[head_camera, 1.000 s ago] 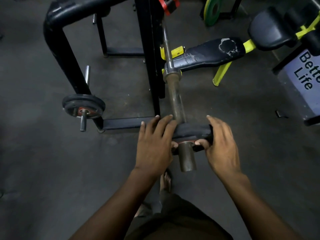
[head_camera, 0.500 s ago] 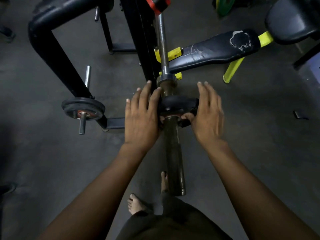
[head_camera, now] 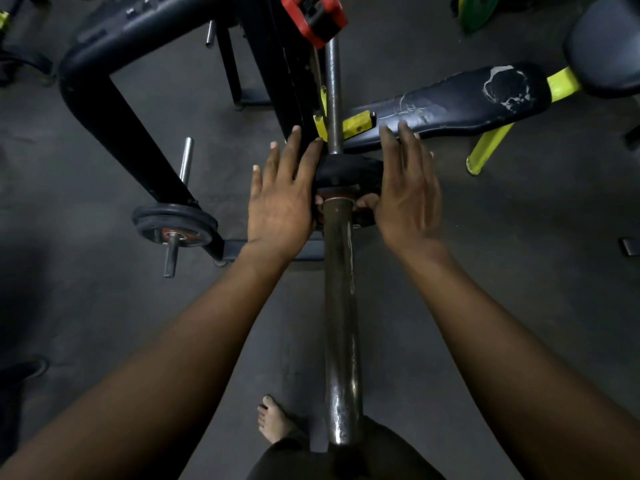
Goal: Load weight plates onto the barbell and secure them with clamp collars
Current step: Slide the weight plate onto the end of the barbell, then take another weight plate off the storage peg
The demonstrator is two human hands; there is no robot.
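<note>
view: head, the only one | from: worn on the person's head, above the barbell (head_camera: 341,306) sleeve | facing: forward and steeply down at the floor (head_camera: 485,271) | nearness: close, left hand (head_camera: 280,199) and right hand (head_camera: 405,192) mid-frame at arm's reach, forearms filling the lower frame | lens: wide-angle | shared: none, single view

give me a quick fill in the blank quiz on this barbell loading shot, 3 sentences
1. Both hands press a black weight plate on the barbell's ____.
2. The left hand and right hand have their fingers ____.
3. The clamp at the top of the rack is ____ in colour.

Missing words: sleeve; straight; red
</note>
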